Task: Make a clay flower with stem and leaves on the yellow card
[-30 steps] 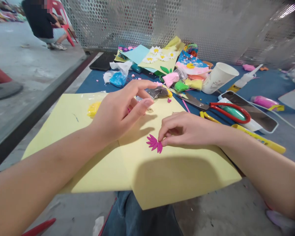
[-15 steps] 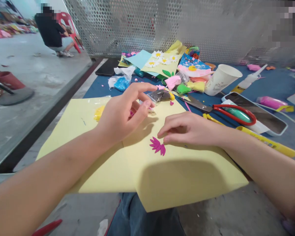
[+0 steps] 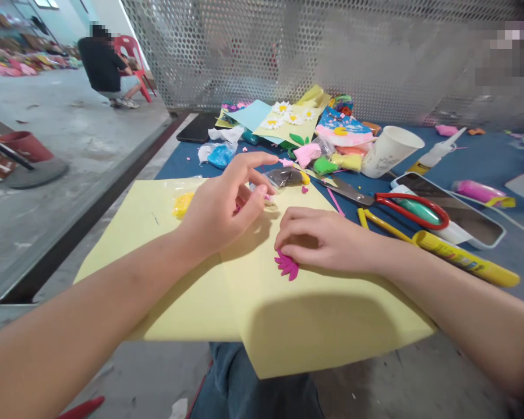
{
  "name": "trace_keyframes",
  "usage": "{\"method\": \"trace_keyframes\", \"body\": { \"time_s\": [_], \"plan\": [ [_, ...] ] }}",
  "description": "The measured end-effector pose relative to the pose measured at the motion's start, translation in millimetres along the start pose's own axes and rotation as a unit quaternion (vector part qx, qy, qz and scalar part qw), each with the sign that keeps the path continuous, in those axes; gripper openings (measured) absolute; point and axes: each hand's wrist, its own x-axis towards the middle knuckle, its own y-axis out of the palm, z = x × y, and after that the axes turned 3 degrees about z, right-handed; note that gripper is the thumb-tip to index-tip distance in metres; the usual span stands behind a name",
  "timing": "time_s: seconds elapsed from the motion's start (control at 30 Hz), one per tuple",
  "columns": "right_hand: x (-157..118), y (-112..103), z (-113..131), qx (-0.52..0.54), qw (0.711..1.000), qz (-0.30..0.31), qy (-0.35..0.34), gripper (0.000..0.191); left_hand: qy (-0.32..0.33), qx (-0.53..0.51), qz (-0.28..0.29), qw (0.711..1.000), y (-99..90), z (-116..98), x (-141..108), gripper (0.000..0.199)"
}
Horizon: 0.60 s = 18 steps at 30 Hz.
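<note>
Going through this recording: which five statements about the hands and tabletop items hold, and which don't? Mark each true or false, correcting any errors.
1. The right hand touches the magenta petalled clay-like piece. True.
2. The white paper cup is left of the bright green lump. False: it is to the right.
3. The red-handled metal scissors lie with blades toward the picture's left. True.
4. The left hand grips those scissors. False: it is apart from them.
5. The daisy-like flowers have blue petals. False: white petals, yellow centres.
</note>
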Motion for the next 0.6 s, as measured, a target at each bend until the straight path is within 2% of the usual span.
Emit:
{"method": "trace_keyframes", "body": {
  "time_s": [0.1, 0.17, 0.23, 0.33, 0.4, 0.47, 0.6],
  "plan": [
    [0.3, -3.3, -1.9, 0.108, 0.994, 0.004, 0.036, 0.011, 0.0, -0.009, -0.006, 1.0, 0.1, 0.7, 0.0, 0.036],
    [1.0, -4.0, -3.6, 0.198, 0.978, -0.007, 0.069, 0.012, -0.005, -0.029, -0.012, 0.999, 0.2, 2.0, 0.5, 0.035],
    [2.3, -3.3, -5.5, 0.293, 0.951, -0.044, 0.092, 0.012, -0.013, -0.065, -0.014, 0.998, -0.1, 4.1, 1.7, 0.033],
    [4.8, -2.7, -8.1, 0.425, 0.889, -0.117, 0.119, 0.015, -0.032, -0.119, 0.016, 0.992, -1.9, 6.9, 4.2, 0.031],
    [6.5, -3.8, -9.1, 0.473, 0.856, -0.155, 0.138, 0.019, -0.046, -0.128, 0.06, 0.989, -3.0, 6.9, 5.5, 0.035],
    [7.7, -5.7, -9.2, 0.499, 0.836, -0.179, 0.142, 0.021, -0.046, -0.117, 0.092, 0.988, -3.1, 4.9, 6.2, 0.035],
    [8.6, -6.8, -8.4, 0.541, 0.807, -0.197, 0.13, 0.02, -0.03, -0.065, 0.074, 0.995, -0.4, -0.4, 6.2, 0.027]
  ]
}}
